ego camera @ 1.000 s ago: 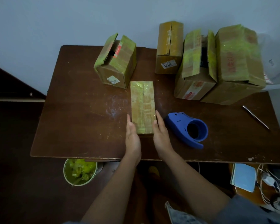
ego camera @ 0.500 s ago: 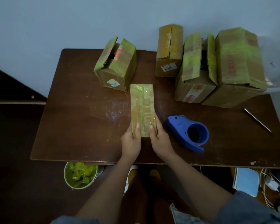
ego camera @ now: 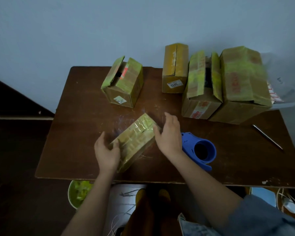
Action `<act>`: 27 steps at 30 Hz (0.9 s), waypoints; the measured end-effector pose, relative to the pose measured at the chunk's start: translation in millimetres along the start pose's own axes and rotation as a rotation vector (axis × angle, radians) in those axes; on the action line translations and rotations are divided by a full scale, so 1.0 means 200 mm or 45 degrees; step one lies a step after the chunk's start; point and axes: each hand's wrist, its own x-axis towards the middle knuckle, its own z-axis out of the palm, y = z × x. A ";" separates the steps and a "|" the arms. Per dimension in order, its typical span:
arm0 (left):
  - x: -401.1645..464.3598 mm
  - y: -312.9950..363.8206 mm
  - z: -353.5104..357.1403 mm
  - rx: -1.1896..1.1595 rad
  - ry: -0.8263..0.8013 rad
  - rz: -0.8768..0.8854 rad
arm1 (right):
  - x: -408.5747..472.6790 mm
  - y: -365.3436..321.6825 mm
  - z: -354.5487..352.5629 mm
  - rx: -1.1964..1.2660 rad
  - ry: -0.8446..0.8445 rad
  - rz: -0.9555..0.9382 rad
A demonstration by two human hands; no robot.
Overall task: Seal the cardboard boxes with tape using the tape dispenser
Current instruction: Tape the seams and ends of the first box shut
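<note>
**Both hands on the small taped box, near front edge of table**

My left hand [ego camera: 106, 155] grips the near end of the small flat rectangular cardboard box [ego camera: 134, 141], fingers curled round its corner. My right hand [ego camera: 169, 135] sits at the far right side of it, fingers fairly straight, thumb touching the edge. The box lies diagonally, glossy clear tape over worn yellowish cardboard, its near corner close to the front edge of the scuffed dark brown wooden table [ego camera: 78, 133].

The blue plastic tape dispenser [ego camera: 200, 150], rounded with a hollow core, lies just beside my right wrist, untouched.

Further back: a small cardboard box with flaps ajar [ego camera: 123, 84], an upright narrow box with a white label [ego camera: 174, 68], and two larger boxes [ego camera: 228, 86] touching each other, one with open flaps. A thin metal rod [ego camera: 267, 137] lies near the right edge. Bare tabletop lies open to my left.
</note>
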 end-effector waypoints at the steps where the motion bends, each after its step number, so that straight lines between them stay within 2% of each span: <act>1: -0.03 0.01 0.03 0.023 0.001 -0.105 | 0.04 -0.02 0.01 -0.008 -0.091 -0.026; 3: -0.10 0.02 0.08 0.116 0.013 -0.221 | 0.11 -0.05 0.05 -0.009 -0.312 -0.079; 5: -0.12 0.00 0.12 0.226 0.059 -0.179 | 0.14 -0.07 0.11 -0.092 -0.512 -0.127; 7: -0.10 -0.01 0.12 0.285 0.096 -0.134 | 0.14 -0.08 0.17 -0.289 -0.576 -0.163; 12: -0.06 -0.07 0.12 0.350 0.149 -0.012 | 0.21 -0.10 0.19 -0.392 -0.586 -0.111; 17: -0.05 -0.11 0.10 0.214 0.209 0.091 | 0.25 -0.07 0.19 -0.395 -0.571 -0.128; 19: -0.04 -0.12 0.10 -0.004 0.197 0.062 | 0.26 -0.04 0.20 -0.262 -0.508 -0.062; 22: -0.04 -0.12 0.08 -0.268 0.156 -0.026 | 0.27 -0.01 0.23 -0.179 -0.427 -0.094; 27: -0.03 -0.12 0.08 -0.400 0.123 -0.161 | 0.29 -0.01 0.27 -0.035 -0.327 -0.041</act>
